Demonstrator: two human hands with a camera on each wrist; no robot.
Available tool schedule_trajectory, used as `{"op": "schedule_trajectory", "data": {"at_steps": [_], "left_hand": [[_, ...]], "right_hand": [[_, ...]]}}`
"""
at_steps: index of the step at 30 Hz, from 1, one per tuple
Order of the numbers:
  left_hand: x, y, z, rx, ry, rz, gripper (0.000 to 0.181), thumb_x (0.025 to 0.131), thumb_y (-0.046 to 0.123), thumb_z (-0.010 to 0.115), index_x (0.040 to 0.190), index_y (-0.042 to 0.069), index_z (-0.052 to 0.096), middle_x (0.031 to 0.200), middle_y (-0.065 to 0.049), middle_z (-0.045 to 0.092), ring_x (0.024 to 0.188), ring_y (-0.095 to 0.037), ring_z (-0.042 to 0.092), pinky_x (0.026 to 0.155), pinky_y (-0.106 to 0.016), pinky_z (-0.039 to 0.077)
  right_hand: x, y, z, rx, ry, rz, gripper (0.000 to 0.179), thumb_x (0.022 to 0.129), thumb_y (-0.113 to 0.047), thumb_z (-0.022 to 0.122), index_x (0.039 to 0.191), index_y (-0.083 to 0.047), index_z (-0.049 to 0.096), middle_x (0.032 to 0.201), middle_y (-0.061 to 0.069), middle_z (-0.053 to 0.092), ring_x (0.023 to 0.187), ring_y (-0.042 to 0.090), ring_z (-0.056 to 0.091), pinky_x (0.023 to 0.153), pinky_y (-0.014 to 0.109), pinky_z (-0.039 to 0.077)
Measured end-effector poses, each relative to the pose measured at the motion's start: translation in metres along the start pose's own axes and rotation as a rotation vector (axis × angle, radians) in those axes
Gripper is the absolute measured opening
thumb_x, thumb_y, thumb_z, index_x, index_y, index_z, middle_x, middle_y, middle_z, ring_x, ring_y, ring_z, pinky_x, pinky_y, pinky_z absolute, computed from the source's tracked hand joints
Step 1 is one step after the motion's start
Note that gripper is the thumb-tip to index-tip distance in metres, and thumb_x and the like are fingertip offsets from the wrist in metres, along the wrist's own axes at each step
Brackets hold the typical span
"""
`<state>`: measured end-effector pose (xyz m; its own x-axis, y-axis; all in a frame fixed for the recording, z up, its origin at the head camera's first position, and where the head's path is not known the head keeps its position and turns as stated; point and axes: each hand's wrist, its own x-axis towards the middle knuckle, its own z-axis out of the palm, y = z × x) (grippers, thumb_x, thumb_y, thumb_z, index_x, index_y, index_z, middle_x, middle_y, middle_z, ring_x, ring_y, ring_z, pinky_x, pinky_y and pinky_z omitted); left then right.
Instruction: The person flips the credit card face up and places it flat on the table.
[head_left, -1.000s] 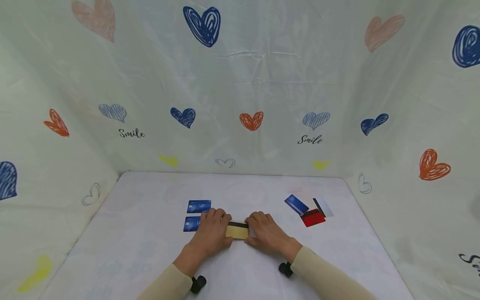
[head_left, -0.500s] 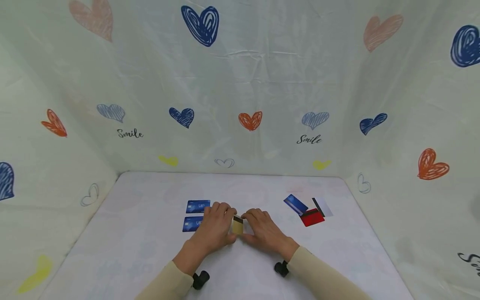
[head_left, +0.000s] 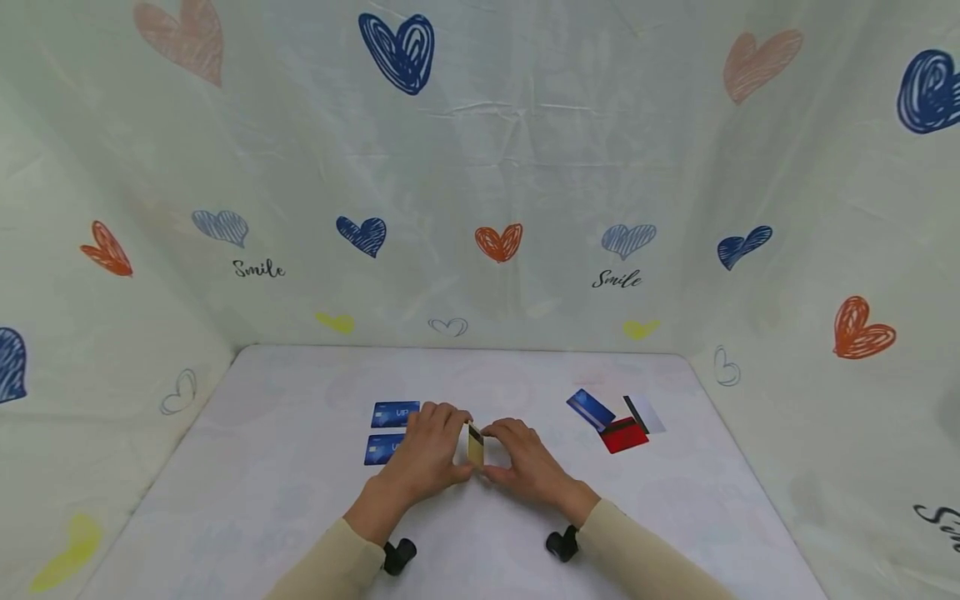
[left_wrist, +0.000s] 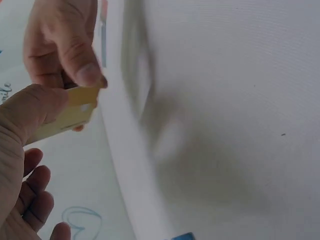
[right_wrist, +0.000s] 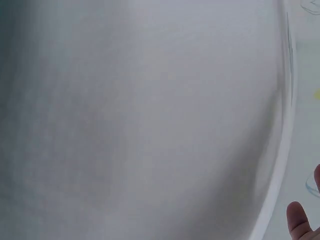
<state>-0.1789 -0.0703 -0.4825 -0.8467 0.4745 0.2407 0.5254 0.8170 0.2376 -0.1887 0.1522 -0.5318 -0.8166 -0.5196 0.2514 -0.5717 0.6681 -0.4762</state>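
Observation:
A gold bank card (head_left: pixel 476 447) with a dark stripe stands on edge between both hands at the middle of the table. My left hand (head_left: pixel 426 446) pinches it from the left, thumb near me and fingers at the far side. From the other side my right hand (head_left: pixel 534 463) also grips it with thumb and fingers. In the left wrist view the left thumb lies over the card (left_wrist: pixel 62 120), and the right hand (left_wrist: pixel 65 45) holds its far end. Only a few fingertips (right_wrist: pixel 298 220) show in the right wrist view's lower right corner.
Two blue VIP cards lie left of the left hand, an upper card (head_left: pixel 396 413) and a lower card (head_left: pixel 381 450) partly covered by it. At the right a blue card (head_left: pixel 591 409), a red card (head_left: pixel 626 436) and a white striped card (head_left: pixel 649 415) lie bunched on the white table (head_left: pixel 300 375).
Both hands have come closer together. The gold card, earlier flat and wide to the head camera, has turned and now looks narrow. The other cards lie as before.

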Motion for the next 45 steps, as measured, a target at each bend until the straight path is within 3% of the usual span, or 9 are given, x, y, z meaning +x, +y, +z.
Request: {"op": "schedule_trajectory", "data": {"at_steps": [6, 15, 24, 35, 45], "left_hand": [[-0.001, -0.003, 0.005, -0.043, -0.021, 0.007, 0.066, 0.083, 0.04, 0.091, 0.135, 0.01, 0.063, 0.128, -0.006, 0.062, 0.122, -0.027, 0.05, 0.107, -0.051, 0.044], [-0.002, -0.005, 0.009, -0.107, -0.031, 0.041, 0.061, 0.086, 0.04, 0.089, 0.136, 0.014, 0.065, 0.128, -0.004, 0.062, 0.124, -0.025, 0.05, 0.107, -0.05, 0.046], [-0.004, -0.002, 0.011, -0.145, -0.046, -0.027, 0.062, 0.085, 0.035, 0.088, 0.133, 0.01, 0.058, 0.131, -0.009, 0.062, 0.126, -0.03, 0.051, 0.111, -0.053, 0.045], [-0.003, -0.007, 0.015, -0.055, -0.051, -0.125, 0.063, 0.081, 0.031, 0.09, 0.132, 0.011, 0.059, 0.127, -0.011, 0.065, 0.114, -0.03, 0.053, 0.105, -0.054, 0.047], [-0.005, -0.009, 0.019, 0.049, -0.035, -0.124, 0.066, 0.077, 0.032, 0.094, 0.133, 0.012, 0.064, 0.125, -0.011, 0.064, 0.112, -0.031, 0.052, 0.096, -0.049, 0.047]], "right_hand": [[0.0, -0.004, 0.0, 0.099, 0.013, -0.01, 0.054, 0.094, -0.026, 0.082, 0.14, -0.015, 0.058, 0.14, 0.001, 0.06, 0.132, 0.022, 0.054, 0.109, 0.05, 0.049], [-0.001, -0.003, 0.002, 0.137, -0.014, 0.037, 0.056, 0.094, -0.025, 0.082, 0.143, -0.016, 0.056, 0.146, 0.003, 0.056, 0.137, 0.022, 0.052, 0.11, 0.045, 0.052], [-0.001, -0.004, 0.0, 0.114, -0.041, 0.068, 0.057, 0.093, -0.033, 0.083, 0.142, -0.021, 0.055, 0.146, 0.0, 0.056, 0.137, 0.02, 0.052, 0.113, 0.045, 0.05], [-0.004, -0.007, -0.007, 0.039, -0.015, 0.102, 0.057, 0.093, -0.032, 0.083, 0.137, -0.016, 0.05, 0.138, 0.001, 0.054, 0.13, 0.018, 0.05, 0.11, 0.043, 0.051], [-0.003, 0.002, -0.009, -0.196, 0.065, -0.039, 0.068, 0.088, -0.037, 0.087, 0.142, -0.016, 0.053, 0.132, 0.003, 0.057, 0.122, 0.02, 0.054, 0.107, 0.043, 0.05]]}}
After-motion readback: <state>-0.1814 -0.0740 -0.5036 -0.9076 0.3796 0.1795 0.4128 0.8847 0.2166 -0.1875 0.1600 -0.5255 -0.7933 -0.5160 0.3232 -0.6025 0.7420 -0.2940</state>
